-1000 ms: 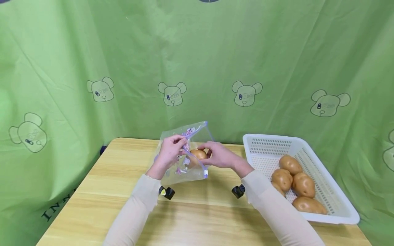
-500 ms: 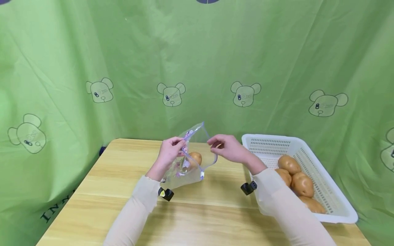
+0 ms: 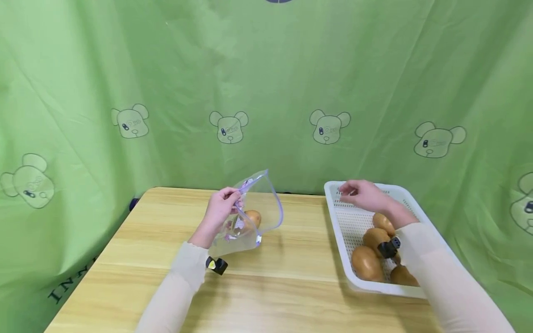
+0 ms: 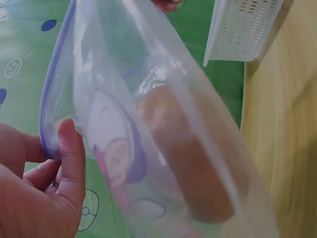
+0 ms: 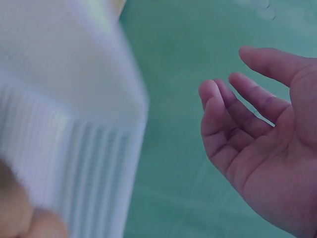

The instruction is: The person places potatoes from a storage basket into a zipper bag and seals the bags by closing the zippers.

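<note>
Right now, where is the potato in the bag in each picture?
Head view: the potato sits left of middle, inside the plastic bag that the left hand pinches.
Left wrist view: middle, a brown blur.
Right wrist view: not there.
Shared landmark: white basket.

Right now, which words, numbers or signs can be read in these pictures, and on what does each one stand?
"INN", black letters cut off by the table edge, on the green cloth at lower left.
The zip bag that the left hand pinches bears only cartoon prints, with no readable text.
The white basket shows no text.
</note>
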`<state>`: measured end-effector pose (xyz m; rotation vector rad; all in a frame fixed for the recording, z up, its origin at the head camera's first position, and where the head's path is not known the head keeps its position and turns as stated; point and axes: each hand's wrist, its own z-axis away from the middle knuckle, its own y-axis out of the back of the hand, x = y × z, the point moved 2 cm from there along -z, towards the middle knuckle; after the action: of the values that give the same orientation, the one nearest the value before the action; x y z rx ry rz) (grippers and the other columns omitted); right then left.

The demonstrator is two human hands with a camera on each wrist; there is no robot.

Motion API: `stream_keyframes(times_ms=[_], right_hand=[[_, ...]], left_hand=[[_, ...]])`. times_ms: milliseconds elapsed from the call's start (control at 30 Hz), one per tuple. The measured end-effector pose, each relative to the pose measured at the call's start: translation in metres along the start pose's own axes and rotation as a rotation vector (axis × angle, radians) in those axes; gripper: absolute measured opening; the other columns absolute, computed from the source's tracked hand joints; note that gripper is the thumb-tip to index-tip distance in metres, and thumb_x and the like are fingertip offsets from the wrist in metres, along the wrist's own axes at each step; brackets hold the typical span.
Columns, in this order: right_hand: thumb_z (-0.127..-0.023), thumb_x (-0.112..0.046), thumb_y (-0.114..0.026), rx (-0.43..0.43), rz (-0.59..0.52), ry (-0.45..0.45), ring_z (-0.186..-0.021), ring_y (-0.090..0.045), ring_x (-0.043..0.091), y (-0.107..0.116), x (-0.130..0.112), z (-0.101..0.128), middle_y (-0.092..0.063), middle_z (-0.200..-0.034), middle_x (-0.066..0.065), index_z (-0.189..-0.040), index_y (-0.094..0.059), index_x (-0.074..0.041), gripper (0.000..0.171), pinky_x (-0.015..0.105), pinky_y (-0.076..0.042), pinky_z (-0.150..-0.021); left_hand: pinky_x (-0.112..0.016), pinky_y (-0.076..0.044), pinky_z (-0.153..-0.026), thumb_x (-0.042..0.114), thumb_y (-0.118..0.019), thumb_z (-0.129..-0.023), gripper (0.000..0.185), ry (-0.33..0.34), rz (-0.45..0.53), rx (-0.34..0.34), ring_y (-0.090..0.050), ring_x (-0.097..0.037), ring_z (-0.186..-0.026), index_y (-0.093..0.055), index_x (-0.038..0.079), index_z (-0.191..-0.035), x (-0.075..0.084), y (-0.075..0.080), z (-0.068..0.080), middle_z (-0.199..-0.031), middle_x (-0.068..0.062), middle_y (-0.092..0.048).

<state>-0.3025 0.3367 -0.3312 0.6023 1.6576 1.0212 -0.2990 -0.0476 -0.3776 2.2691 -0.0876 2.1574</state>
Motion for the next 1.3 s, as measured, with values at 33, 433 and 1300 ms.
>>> stream_keyframes(times_ms=[33, 433, 1300], right_hand=[[-0.088, -0.015, -0.066, -0.008, 0.009, -0.012, -0.088, -0.058, 0.024, 0.001, 0.009, 0.003, -0.063, -0.096, 0.01, -0.111, -0.061, 0.004, 0.03, 0.037, -0.049, -0.077], [-0.079, -0.02, -0.075, -0.243, 0.051, -0.032, -0.099, -0.059, 0.039, -0.007, 0.076, 0.037, -0.062, -0.106, 0.023, -0.113, -0.058, 0.007, 0.046, 0.05, -0.048, -0.085], [-0.072, -0.017, -0.081, -0.19, 0.093, 0.086, -0.094, -0.059, 0.044, -0.027, 0.121, 0.063, -0.059, -0.102, 0.025, -0.107, -0.053, 0.014, 0.055, 0.055, -0.047, -0.083]], left_hand=[[-0.025, -0.053, -0.061, 0.008, -0.054, -0.096, 0.018, 0.003, 0.001, -0.001, -0.058, -0.013, -0.066, -0.061, -0.006, -0.104, 0.0, 0.001, 0.0, -0.079, -0.009, -0.061], [-0.024, -0.051, -0.061, 0.007, -0.053, -0.096, 0.018, 0.038, 0.001, -0.016, -0.056, -0.013, -0.067, -0.06, -0.006, -0.106, -0.002, 0.001, 0.003, -0.079, -0.008, -0.06], [-0.025, -0.052, -0.062, 0.005, -0.052, -0.096, 0.016, 0.019, -0.003, -0.011, -0.056, -0.013, -0.066, -0.06, -0.007, -0.103, -0.009, 0.002, -0.001, -0.078, -0.008, -0.06]])
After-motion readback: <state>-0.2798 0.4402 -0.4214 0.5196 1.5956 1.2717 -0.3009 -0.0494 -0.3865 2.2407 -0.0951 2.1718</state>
